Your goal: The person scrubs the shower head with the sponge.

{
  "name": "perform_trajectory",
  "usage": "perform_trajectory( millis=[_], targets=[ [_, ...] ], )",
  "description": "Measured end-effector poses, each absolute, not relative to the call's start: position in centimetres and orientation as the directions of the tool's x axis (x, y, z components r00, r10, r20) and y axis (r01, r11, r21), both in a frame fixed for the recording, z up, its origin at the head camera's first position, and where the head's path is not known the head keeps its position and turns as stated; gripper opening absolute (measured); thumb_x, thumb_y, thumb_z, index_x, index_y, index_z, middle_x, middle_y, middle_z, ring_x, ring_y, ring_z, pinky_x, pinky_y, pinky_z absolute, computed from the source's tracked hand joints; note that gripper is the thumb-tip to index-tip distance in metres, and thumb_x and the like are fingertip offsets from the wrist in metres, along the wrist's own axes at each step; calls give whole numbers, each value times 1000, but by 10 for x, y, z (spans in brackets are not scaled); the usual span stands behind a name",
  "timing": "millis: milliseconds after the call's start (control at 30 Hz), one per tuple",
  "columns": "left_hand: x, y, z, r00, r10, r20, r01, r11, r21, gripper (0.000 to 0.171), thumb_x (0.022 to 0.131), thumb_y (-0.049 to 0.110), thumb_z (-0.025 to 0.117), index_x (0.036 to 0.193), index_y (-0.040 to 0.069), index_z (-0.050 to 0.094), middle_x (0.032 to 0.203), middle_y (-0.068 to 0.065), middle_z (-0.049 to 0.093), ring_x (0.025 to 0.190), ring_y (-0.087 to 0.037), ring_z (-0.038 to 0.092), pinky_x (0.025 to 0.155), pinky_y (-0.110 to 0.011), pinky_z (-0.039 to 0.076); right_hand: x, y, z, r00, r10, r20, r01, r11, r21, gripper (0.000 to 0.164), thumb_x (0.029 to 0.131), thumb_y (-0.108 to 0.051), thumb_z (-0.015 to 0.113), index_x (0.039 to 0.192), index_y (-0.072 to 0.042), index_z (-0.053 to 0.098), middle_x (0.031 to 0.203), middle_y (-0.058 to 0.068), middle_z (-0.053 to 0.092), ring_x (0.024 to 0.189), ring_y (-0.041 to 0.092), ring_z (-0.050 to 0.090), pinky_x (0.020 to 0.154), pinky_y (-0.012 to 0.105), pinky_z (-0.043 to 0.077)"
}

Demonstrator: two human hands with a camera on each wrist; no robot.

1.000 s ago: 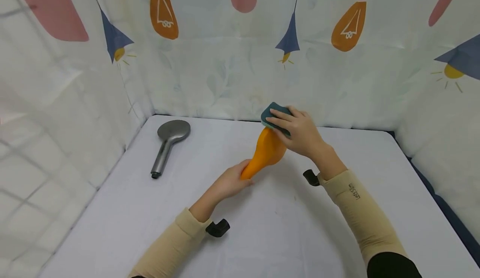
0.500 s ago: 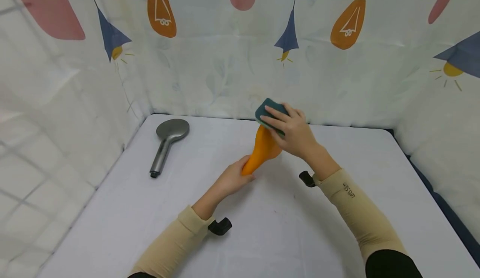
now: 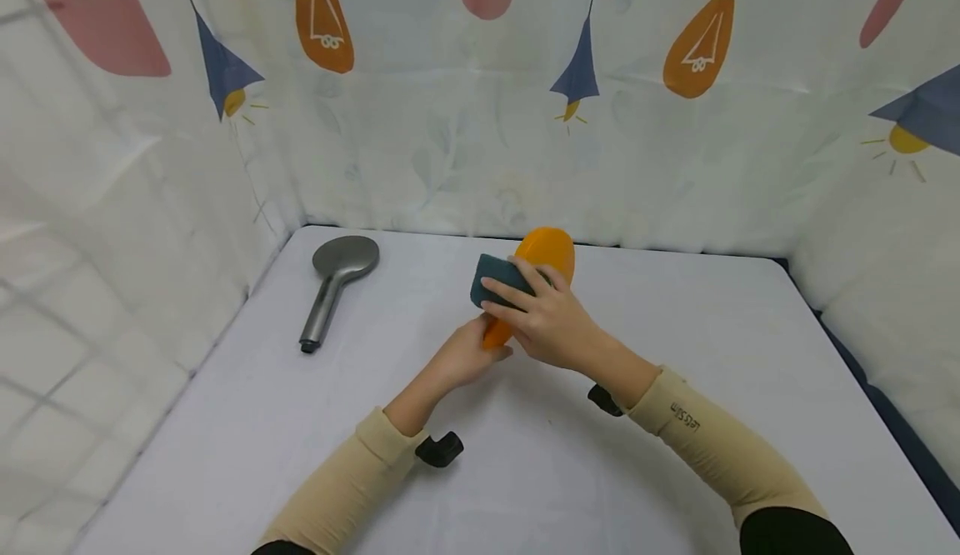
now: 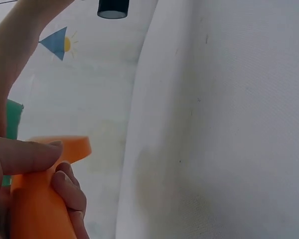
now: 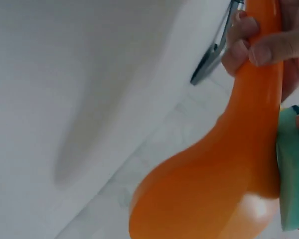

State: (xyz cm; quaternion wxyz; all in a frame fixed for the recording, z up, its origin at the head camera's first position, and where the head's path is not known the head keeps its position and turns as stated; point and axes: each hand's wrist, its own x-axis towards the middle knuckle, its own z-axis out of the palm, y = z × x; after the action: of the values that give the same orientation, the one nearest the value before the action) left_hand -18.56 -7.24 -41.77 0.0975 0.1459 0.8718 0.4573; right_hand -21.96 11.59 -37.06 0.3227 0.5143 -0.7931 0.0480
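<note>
Held up over the table is an orange plastic tool (image 3: 551, 247) with a long handle and a broad rounded head. My left hand (image 3: 465, 359) grips its handle, thumb laid along it in the left wrist view. My right hand (image 3: 551, 322) holds a green sponge (image 3: 491, 276), its fingers spread across the dark scouring side. The sponge's lighter green side (image 5: 294, 169) lies against the orange tool's neck in the right wrist view. From the head, sponge and right hand cover the middle of the orange tool.
A grey shower head (image 3: 347, 255) lies on the white tabletop (image 3: 480, 472) at the back left. Behind the table hangs a pale curtain (image 3: 450, 147) printed with bulbs and lamps. A black wrist camera (image 3: 440, 451) juts from the left sleeve.
My right hand has slid the sponge down and left, from the orange tool's head toward its handle. The orange head now shows beyond the fingers. My left hand stays nearly in place.
</note>
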Motion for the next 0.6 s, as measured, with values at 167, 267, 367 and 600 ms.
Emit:
perform_trajectory(
  millis=[167,267,367,600],
  targets=[
    [-183,-74,-416,-943,329,-41,153,542,826,60,98,11,68,152,4,44,134,-17,61,111,-32,61,100,-52,49,-240,130,-356,-345,-652,675,-850,523,71,40,88,-9,80,127,-12,74,140,11,62,131,52,48,97,64,43],
    [-181,-74,-416,-951,306,-45,135,543,829,59,98,11,69,152,9,46,126,-13,63,101,-27,59,93,-49,49,-259,143,-351,-485,-482,730,-817,548,-180,39,94,-5,74,132,-6,69,143,16,58,132,50,48,105,63,40],
    [-180,-74,-416,-959,279,-41,123,542,832,60,97,11,70,152,11,46,121,-10,64,98,-25,57,89,-47,48,-270,155,-353,-670,-320,670,-718,507,-477,42,100,-6,67,142,-4,61,151,14,51,141,40,44,114,53,36],
    [-185,-78,-416,-952,302,-51,87,426,900,58,97,11,70,150,10,47,107,-10,62,83,-22,58,72,-36,49,-265,155,-367,-727,-318,609,-675,497,-546,50,102,-8,63,150,-4,50,161,16,36,147,41,33,114,57,33]
  ],
)
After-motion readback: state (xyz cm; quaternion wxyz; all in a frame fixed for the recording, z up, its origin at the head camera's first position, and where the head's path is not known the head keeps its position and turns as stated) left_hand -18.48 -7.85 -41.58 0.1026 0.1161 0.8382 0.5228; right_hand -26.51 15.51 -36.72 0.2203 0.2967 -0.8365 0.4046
